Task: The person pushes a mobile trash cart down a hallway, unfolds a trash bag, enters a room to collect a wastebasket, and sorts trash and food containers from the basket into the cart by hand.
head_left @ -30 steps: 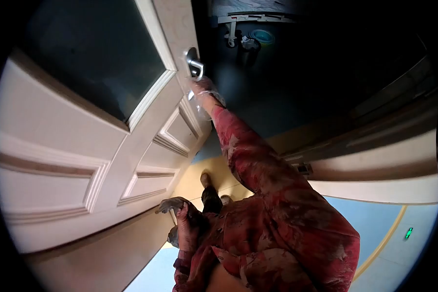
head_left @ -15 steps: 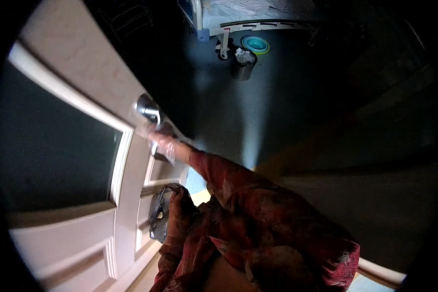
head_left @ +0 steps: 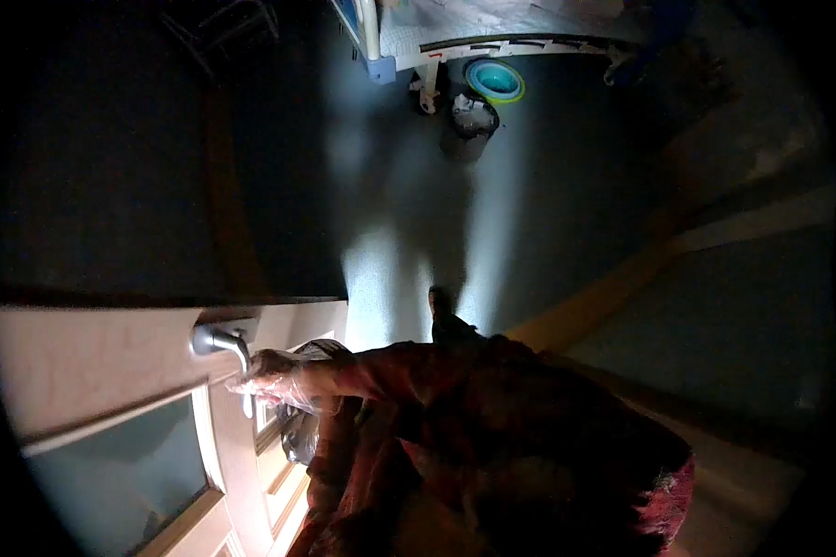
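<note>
My right hand [head_left: 277, 376], in a clear plastic glove, reaches across my body to the left. Its fingers are wrapped round the silver lever handle [head_left: 221, 342] of a pale door [head_left: 93, 357] with a glass pane. Beneath that forearm hangs a dark, shiny plastic bag [head_left: 299, 438], close against the door. My left hand is mostly hidden behind the right forearm, at the top of the bag, which hangs from it. Both arms wear dark red patterned sleeves.
Ahead on the dark floor stand a waste bin [head_left: 467, 139] with a liner and teal basins [head_left: 495, 81]. A wheeled bed [head_left: 529, 51] is behind them. A foot [head_left: 444, 311] shows below me. Light streaks cross the floor.
The door has swung round and now lies lower in view, with my right hand still on its handle. More of the lit floor shows. The bag is now partly covered by my right arm.
</note>
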Available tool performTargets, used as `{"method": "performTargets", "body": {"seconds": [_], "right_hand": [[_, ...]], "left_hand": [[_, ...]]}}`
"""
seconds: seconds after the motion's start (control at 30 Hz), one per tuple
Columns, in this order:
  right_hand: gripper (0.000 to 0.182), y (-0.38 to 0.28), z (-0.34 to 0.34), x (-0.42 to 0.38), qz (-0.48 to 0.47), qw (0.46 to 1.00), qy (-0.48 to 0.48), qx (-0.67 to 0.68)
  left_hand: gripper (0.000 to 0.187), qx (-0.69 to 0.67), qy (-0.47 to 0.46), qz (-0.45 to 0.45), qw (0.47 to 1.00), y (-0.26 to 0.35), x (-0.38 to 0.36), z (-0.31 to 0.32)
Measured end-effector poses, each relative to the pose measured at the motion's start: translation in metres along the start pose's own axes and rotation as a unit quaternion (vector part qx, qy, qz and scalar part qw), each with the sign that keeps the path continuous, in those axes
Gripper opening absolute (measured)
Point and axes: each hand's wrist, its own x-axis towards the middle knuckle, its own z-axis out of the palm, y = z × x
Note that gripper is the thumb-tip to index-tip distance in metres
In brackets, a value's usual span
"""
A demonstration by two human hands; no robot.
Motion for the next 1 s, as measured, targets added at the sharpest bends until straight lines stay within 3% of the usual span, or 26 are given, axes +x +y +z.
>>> {"method": "performTargets", "body": {"seconds": [0.1, 0.2, 0.23, 0.3, 0.33, 0.4, 0.47, 0.53, 0.57, 0.6, 0.63, 0.7, 0.73, 0.77, 0.9, 0.93, 0.97, 1.0], "right_hand": [[0.025, -0.004, -0.038, 0.007, 0.0, 0.997, -0.076, -0.012], [0.029, -0.034, -0.091, 0.003, -0.089, 0.989, -0.117, 0.015], [0.036, -0.05, -0.11, -0.009, -0.068, 0.987, -0.05, 0.134], [0.023, -0.023, -0.183, -0.012, -0.002, 0.998, 0.031, 0.058], [0.035, 0.04, -0.243, -0.019, 0.048, 0.991, 0.028, 0.118], [0.046, 0.225, -0.426, -0.054, 0.229, 0.95, 0.15, 0.15], [0.044, 0.178, -0.505, -0.168, 0.023, 0.939, 0.186, 0.288], [0.042, 0.074, -0.547, -0.226, 0.105, 0.933, 0.334, 0.085], [0.038, 0.038, -0.565, -0.241, 0.142, 0.905, 0.399, 0.039], [0.034, 0.021, -0.587, -0.259, 0.156, 0.878, 0.451, 0.038], [0.031, 0.008, -0.607, -0.272, 0.168, 0.851, 0.497, 0.037], [0.024, 0.009, -0.652, -0.292, 0.176, 0.806, 0.562, 0.06], [0.021, 0.016, -0.675, -0.295, 0.179, 0.79, 0.582, 0.074], [0.018, 0.023, -0.698, -0.298, 0.18, 0.78, 0.593, 0.089], [0.016, 0.068, -0.798, -0.293, 0.168, 0.768, 0.599, 0.15], [0.018, 0.084, -0.823, -0.29, 0.158, 0.773, 0.592, 0.166], [0.021, 0.078, -0.832, -0.278, 0.152, 0.778, 0.584, 0.174], [0.023, 0.074, -0.84, -0.268, 0.155, 0.772, 0.589, 0.183]], "left_hand": [[0.011, -0.011, 0.045, -0.014, 0.999, -0.005, 0.029, 0.008], [0.011, 0.006, 0.07, -0.022, 0.997, -0.014, 0.053, 0.016], [0.011, 0.02, 0.076, -0.024, 0.997, -0.019, 0.059, 0.018], [0.011, 0.11, 0.072, 0.011, 0.991, -0.029, 0.078, 0.013], [0.011, 0.179, 0.065, 0.041, 0.981, -0.035, 0.09, 0.011], [0.011, 0.247, 0.054, 0.07, 0.965, -0.041, 0.119, 0.003], [0.018, -0.026, 0.077, -0.1, 0.992, -0.038, 0.152, 0.029], [0.022, -0.078, 0.062, -0.138, 0.985, -0.002, 0.161, 0.057], [0.024, -0.074, 0.094, -0.143, 0.982, 0.016, 0.171, 0.08], [0.025, -0.033, 0.045, -0.103, 0.993, 0.028, 0.169, 0.095], [0.025, -0.028, 0.053, -0.11, 0.992, 0.037, 0.172, 0.104], [0.026, 0.137, 0.105, -0.161, 0.972, 0.045, 0.182, 0.129], [0.024, 0.023, 0.152, -0.159, 0.975, 0.029, 0.189, 0.127], [0.024, 0.028, 0.162, -0.168, 0.972, 0.022, 0.19, 0.131], [0.017, 0.145, 0.221, -0.261, 0.928, 0.022, 0.194, 0.179], [0.018, 0.149, 0.211, -0.21, 0.943, 0.023, 0.191, 0.202], [0.025, 0.291, 0.179, -0.167, 0.925, 0.012, 0.191, 0.21], [0.025, 0.211, 0.214, -0.244, 0.922, 0.002, 0.191, 0.22]]}}
